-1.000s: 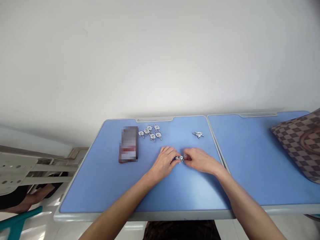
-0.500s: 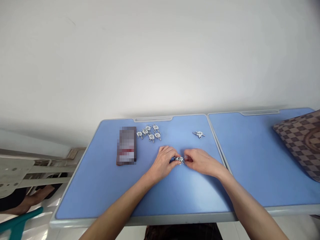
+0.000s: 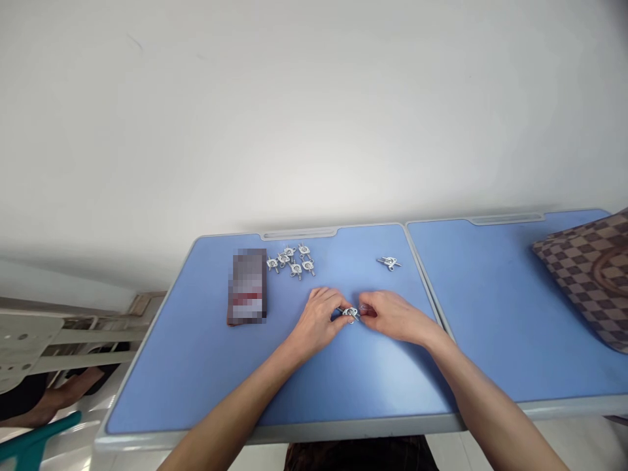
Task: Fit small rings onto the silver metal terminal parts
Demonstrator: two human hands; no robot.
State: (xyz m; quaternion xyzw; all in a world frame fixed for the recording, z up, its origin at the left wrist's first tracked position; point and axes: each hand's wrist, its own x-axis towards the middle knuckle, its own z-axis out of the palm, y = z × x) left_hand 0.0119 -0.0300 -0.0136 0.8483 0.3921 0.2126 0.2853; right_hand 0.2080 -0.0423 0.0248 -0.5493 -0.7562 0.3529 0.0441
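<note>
My left hand [image 3: 320,320] is closed, its thumb and fingers pinching a small silver metal fitting [image 3: 350,314] with a flat plate, a round centre and thin stems. Close by on its other side, my right hand [image 3: 392,316] has thumb and fingertips pressed together. Something small and shiny shows at those fingertips, too tiny to name. Several similar metal fittings [image 3: 296,268] lie in a loose group beyond my left hand. Another fitting [image 3: 389,263] rests by itself beyond my right hand.
A pixelated dark rectangular object [image 3: 248,286] lies on the blue table [image 3: 196,379] at the left. A checkered brown bag [image 3: 589,275] is on the adjoining table [image 3: 495,327]. Behind both tables rises a white wall [image 3: 314,118]. At the lower left are a chair [image 3: 29,340] and another person's leg.
Both hands keep nearly the same pose around the metal fitting. The whole view has shifted slightly; nothing on the table has visibly been moved.
</note>
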